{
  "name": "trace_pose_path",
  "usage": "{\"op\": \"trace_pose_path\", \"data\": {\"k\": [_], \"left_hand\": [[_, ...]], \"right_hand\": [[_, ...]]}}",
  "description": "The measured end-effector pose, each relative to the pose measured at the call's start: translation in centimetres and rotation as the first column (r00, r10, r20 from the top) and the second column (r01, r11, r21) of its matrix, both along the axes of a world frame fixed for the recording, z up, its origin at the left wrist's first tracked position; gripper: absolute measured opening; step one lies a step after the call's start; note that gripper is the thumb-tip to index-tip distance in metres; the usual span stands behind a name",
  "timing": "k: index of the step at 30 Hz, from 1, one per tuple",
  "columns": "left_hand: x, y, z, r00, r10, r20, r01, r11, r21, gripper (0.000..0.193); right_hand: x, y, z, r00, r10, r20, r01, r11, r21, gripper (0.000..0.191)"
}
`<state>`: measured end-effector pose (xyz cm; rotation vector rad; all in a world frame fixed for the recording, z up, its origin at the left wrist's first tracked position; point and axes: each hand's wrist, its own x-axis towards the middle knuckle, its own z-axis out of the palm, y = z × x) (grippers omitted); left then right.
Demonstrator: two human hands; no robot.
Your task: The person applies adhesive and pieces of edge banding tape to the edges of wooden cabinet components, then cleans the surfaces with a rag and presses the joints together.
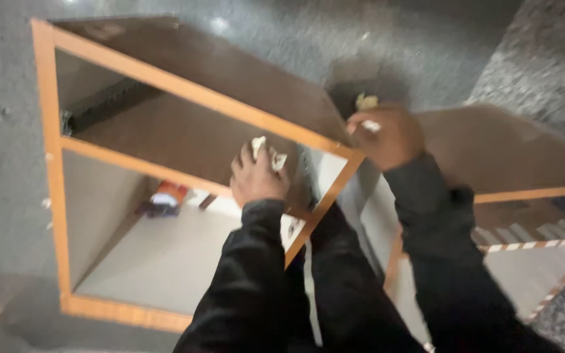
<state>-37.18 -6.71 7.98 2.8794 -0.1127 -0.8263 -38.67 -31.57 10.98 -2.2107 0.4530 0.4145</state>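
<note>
The work in hand was on a wooden cabinet carcass lying on its side on the grey stone floor, its open front facing the camera.

The left hand was pressed against the carcass's middle divider, closed on a small white scrap, apparently cloth or paper. The right hand sat at the carcass's upper right corner, clenched around a second whitish scrap; blur hid the exact grip.

Progress, as a judgement: the box stood assembled, with orange edge banding applied all round its front; surface work at the divider and corner appeared unfinished.

Count: one carcass with two compartments; two scraps; one small red-and-dark object inside the lower compartment; a second, similar panel unit just right of the carcass.
</note>
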Motion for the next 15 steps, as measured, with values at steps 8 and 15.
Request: {"op": "trace_pose_path", "data": {"k": [8,15], "left_hand": [[0.3,-0.2,0.4,0.999,0.001,0.043,0.0,1.0,-0.026,0.062],[0.3,-0.2,0.4,0.997,0.003,0.075,0.002,0.998,-0.06,0.065]], "right_hand": [[1.5,-3.4,-6.6,0.85,0.525,-0.048,-0.512,0.843,0.168,0.016],[1.3,-4.0,-6.5,0.855,0.511,0.088,-0.516,0.823,0.238,0.016]]}}
